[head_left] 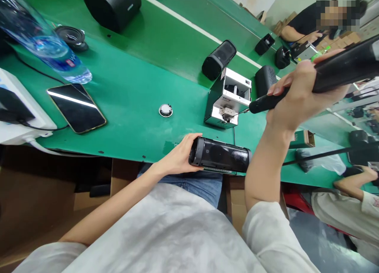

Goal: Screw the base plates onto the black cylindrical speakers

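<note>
My left hand [181, 156] is wrapped round the left end of a black cylindrical speaker [223, 155], which lies on its side at the table's front edge. Raised at the right, my right hand [299, 95] grips a black electric screwdriver [345, 65]. Its thin bit points left and reaches the front of a white and black box-shaped machine [227, 101]; whether the tip touches a screw there is too small to tell. A small round silver part [165, 110] lies on the green table [133, 91] left of the machine.
A phone [77, 108], a water bottle [50, 48] and a white box [20, 111] stand or lie at the left. Beyond are a loose round driver [71, 36] and black speakers [114, 6], [219, 59]. Other people sit at the right.
</note>
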The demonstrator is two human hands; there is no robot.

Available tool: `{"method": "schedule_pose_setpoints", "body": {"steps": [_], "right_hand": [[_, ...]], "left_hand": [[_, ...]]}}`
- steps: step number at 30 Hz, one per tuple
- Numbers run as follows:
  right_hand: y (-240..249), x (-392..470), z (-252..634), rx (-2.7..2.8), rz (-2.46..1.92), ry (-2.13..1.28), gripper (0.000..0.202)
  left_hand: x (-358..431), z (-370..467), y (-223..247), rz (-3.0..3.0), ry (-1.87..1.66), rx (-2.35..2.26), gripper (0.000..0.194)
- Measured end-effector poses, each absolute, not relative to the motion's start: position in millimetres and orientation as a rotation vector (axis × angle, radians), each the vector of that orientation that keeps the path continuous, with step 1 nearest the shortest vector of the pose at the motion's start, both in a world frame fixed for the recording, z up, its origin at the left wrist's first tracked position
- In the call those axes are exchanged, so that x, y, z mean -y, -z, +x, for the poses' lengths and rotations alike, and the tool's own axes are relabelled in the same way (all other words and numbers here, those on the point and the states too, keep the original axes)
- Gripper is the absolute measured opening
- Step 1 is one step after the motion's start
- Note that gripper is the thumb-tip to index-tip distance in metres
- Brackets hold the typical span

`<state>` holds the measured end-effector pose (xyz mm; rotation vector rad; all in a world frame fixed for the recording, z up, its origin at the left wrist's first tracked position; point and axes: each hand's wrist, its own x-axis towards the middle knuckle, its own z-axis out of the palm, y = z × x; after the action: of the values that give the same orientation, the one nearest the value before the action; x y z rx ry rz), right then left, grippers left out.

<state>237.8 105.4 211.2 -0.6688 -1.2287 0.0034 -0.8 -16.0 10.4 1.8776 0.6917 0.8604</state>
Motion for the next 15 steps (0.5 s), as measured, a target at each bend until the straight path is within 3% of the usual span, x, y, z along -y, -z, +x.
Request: {"method": "schedule_pose_setpoints", "body": {"steps": [8,15], "right_hand": [[-205,-112,247,1.175,-0.665,-0.071,0.023],[-231,-50,223,1.085,-0.764,-0.265,0.020]], "left_hand": [[16,-1,-12,1.872,-0.839,-0.710,0.113],[15,0,-7,1.902,-0.906,-0.665,0.113]]}}
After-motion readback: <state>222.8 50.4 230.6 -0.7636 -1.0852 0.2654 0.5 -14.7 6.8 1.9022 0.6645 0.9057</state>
